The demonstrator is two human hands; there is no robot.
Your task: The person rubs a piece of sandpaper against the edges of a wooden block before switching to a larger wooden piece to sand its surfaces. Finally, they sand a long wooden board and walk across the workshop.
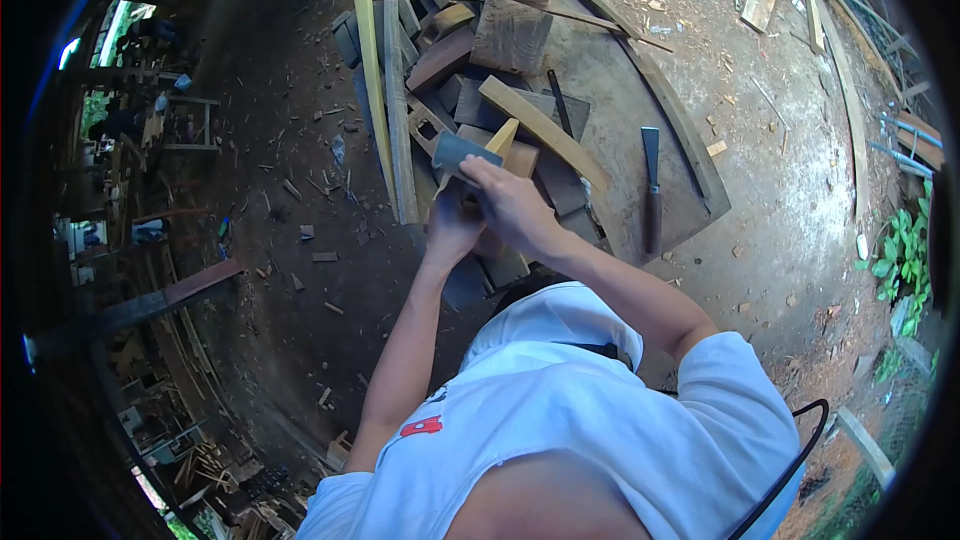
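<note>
My right hand (515,212) has its fingers closed on a small grey flat piece (462,154), with the fingertips at its right edge. Close beside it on the left, my left hand (455,228) is closed around something dark, mostly hidden by the fingers. Just beyond both hands, a pale pointed wood piece (503,138) sticks up. A curved light wood piece (545,130) lies past them on a heap of dark wood blocks. To the right, a chisel (652,188) with a metal blade and brown handle lies on a flat board.
A large wood block (512,35) tops the heap. Long strips (373,90) lie along its left side, and a curved beam (672,110) edges the board (610,70). Wood chips litter the floor. A green plant (903,255) is at far right, a stand (190,120) at left.
</note>
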